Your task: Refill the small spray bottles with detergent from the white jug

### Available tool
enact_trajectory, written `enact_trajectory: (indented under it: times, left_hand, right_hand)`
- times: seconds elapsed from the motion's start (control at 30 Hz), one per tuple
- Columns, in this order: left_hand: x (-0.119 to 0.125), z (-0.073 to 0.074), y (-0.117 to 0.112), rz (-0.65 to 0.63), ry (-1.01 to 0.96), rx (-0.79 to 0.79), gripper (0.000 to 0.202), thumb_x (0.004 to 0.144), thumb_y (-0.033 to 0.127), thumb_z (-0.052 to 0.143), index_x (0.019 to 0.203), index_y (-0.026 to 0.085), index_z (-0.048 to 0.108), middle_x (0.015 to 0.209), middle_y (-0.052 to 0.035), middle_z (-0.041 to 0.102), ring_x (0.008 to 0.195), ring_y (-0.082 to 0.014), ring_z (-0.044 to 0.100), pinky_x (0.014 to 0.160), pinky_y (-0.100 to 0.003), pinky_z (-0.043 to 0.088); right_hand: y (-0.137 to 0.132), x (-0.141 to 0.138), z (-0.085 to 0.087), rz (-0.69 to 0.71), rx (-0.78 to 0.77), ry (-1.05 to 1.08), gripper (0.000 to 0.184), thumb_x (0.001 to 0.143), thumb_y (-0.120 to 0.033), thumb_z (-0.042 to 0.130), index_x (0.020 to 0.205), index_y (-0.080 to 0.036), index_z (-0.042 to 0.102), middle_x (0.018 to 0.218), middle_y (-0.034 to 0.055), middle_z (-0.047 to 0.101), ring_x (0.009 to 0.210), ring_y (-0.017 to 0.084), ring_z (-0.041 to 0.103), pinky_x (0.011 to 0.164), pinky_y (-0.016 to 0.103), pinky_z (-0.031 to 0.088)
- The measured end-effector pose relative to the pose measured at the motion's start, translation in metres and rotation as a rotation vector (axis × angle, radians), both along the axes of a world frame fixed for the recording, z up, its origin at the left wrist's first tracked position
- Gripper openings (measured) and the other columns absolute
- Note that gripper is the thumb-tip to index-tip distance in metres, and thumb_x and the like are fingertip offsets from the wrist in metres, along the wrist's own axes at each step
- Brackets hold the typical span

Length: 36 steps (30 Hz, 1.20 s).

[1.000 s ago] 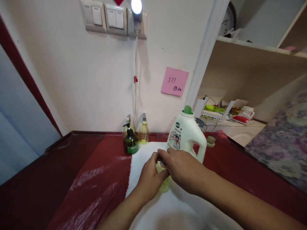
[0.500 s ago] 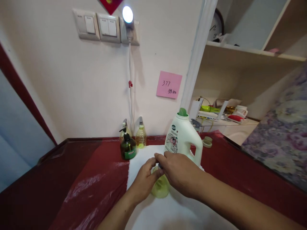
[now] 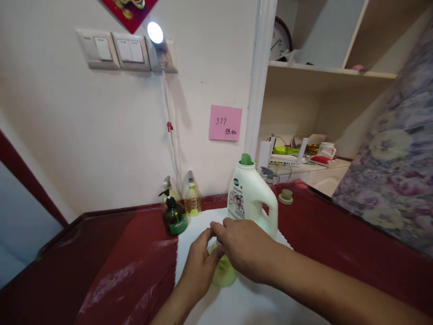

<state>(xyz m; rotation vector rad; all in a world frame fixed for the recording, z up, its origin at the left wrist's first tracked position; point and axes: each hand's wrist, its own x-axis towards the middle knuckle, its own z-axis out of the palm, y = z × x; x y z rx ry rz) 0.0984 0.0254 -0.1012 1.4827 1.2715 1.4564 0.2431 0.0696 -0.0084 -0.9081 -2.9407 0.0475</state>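
A small clear bottle of pale yellow-green liquid stands on a white cloth in front of me. My left hand is closed around its upper part, thumb and fingers at the neck. Over the bottle's top, my right hand has its fingers closed on the cap, of which only a greyish bit shows; its exact shape is hidden. Just behind my right hand is a large pale-green detergent jug, upright and uncapped, with a green piece in its mouth.
Back left stand a dark green pump bottle, a yellow spray bottle and another bottle partly behind. A greenish cap lies on the red tabletop at right. Behind the jug, a spray head shows. A pink note is on the wall.
The view has shifted, so the wall, bottles and jug sit farther left. Both hands keep their hold at the top of the small bottle, with little visible change.
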Motion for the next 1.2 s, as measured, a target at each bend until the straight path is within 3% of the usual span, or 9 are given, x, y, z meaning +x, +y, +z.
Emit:
enact_trajectory:
  times: [0.17,0.37,0.53,0.7,0.87,1.0,1.2]
  left_hand:
    - [-0.004,0.001,0.000,-0.070,0.000,-0.031,0.026,0.091,0.037,0.066,0.110,0.019,0.067,0.121,-0.0099,0.072,0.117,-0.0298,0.062,0.101,-0.039,0.046]
    - [0.006,-0.003,-0.003,0.074,0.030,-0.007,0.027,0.089,0.035,0.070,0.110,0.020,0.061,0.117,-0.0088,0.071,0.106,-0.0269,0.064,0.092,-0.038,0.048]
    - [0.006,-0.003,-0.002,0.095,0.062,0.018,0.027,0.088,0.038,0.070,0.105,0.018,0.063,0.112,-0.0110,0.071,0.100,-0.0294,0.064,0.090,-0.041,0.048]
    - [-0.003,0.002,0.001,-0.006,0.049,0.001,0.029,0.090,0.038,0.068,0.112,0.019,0.066,0.123,-0.0111,0.071,0.116,-0.0313,0.062,0.101,-0.041,0.045]
    - [-0.008,0.000,0.001,-0.088,0.008,-0.025,0.026,0.091,0.038,0.066,0.110,0.020,0.069,0.119,-0.0090,0.074,0.119,-0.0306,0.062,0.102,-0.039,0.047]
    - [0.001,-0.004,-0.004,-0.023,-0.010,-0.013,0.030,0.090,0.035,0.069,0.115,0.021,0.064,0.124,-0.0082,0.071,0.116,-0.0280,0.062,0.100,-0.038,0.047]
    - [0.011,-0.007,-0.002,0.078,-0.024,0.025,0.026,0.089,0.039,0.070,0.105,0.020,0.062,0.114,-0.0082,0.071,0.107,-0.0276,0.063,0.092,-0.036,0.047]
  right_hand:
    - [-0.001,0.000,0.002,0.006,0.007,-0.013,0.032,0.087,-0.010,0.053,0.119,-0.014,0.060,0.098,0.0114,0.070,0.082,0.027,0.070,0.058,0.033,0.036]
    - [-0.003,-0.001,0.002,0.000,0.010,0.002,0.027,0.091,-0.012,0.051,0.115,-0.016,0.062,0.098,0.0096,0.070,0.082,0.027,0.070,0.059,0.034,0.038]
    - [-0.002,-0.001,0.000,0.009,0.019,0.012,0.029,0.090,-0.013,0.052,0.118,-0.015,0.060,0.097,0.0095,0.070,0.081,0.027,0.069,0.058,0.034,0.035]
    - [-0.001,-0.001,0.001,0.011,0.020,-0.003,0.031,0.085,-0.009,0.052,0.115,-0.014,0.060,0.095,0.0104,0.070,0.079,0.026,0.069,0.056,0.033,0.032]
    - [-0.001,-0.001,0.001,0.015,0.015,-0.013,0.030,0.091,-0.014,0.053,0.120,-0.015,0.060,0.097,0.0103,0.070,0.081,0.026,0.069,0.057,0.033,0.033]
    - [-0.001,-0.001,-0.002,0.006,0.016,0.001,0.028,0.089,-0.014,0.054,0.117,-0.017,0.061,0.098,0.0094,0.070,0.080,0.025,0.069,0.058,0.033,0.034]
    - [-0.002,-0.001,-0.001,0.000,0.005,0.010,0.027,0.090,-0.013,0.053,0.116,-0.017,0.061,0.098,0.0095,0.070,0.081,0.026,0.069,0.060,0.033,0.037]
